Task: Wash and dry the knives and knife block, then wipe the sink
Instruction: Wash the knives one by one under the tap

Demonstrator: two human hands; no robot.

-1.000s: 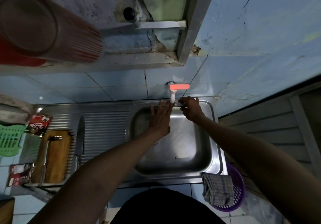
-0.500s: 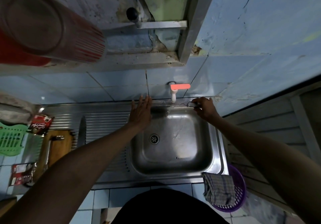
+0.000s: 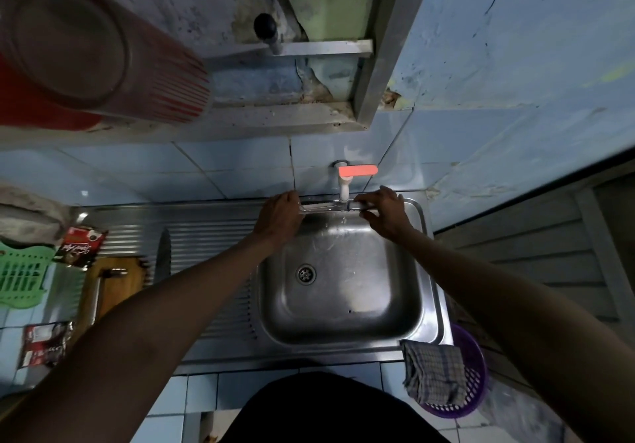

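Steel knife under the tap, pinched by both hands, its blade tip hidden.

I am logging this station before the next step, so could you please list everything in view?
knife: one, steel, held level under the tap
tap: one, white with orange lever, on the tiled wall, water running
sink: one, steel, centre
large knife: one, steel, on the ribbed drainboard
knife block: one, wooden, lying left of the drainboard
checked cloth: one, grey, at the sink's near right corner
purple basket: one, beneath the cloth
green basket: one, far left
sachets: two, red and dark, left
red container: one, upper left shelf
left hand: at the knife's left end; grip unclear
right hand: grips the knife's right end
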